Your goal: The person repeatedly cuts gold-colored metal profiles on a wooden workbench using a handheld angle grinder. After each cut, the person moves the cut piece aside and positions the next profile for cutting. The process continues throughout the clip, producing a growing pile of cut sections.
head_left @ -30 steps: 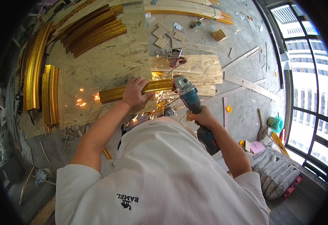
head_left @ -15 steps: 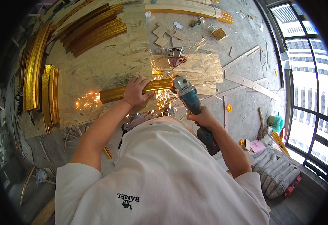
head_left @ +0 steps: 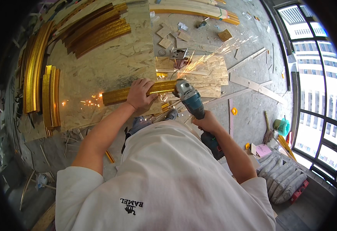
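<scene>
My left hand [head_left: 139, 94] is closed over a gold, textured trim strip [head_left: 114, 97] and presses it on the wood-chip board [head_left: 99, 71]. The strip juts past the board's right edge. In my right hand [head_left: 207, 122] is a teal and black angle grinder [head_left: 193, 103], gripped by its body. The grinder's head touches the strip's right end, and its disc is mostly hidden. From there a stream of sparks [head_left: 211, 56] flies away to the upper right. Some glowing sparks also lie on the board left of the strip.
Gold strips are stacked on the board's left side [head_left: 51, 96] and far side [head_left: 99, 32]. A circular saw [head_left: 180, 57] sits beyond the grinder. Wood offcuts [head_left: 257, 86] litter the floor. Grey filled bags [head_left: 282, 179], a broom [head_left: 268, 129] and a green bucket [head_left: 281, 126] stand by the windows.
The sparks, which sprayed down and around the strip's end, now stream far to the upper right. The grinder has shifted slightly left and tilted. My left hand and the strip stay in place.
</scene>
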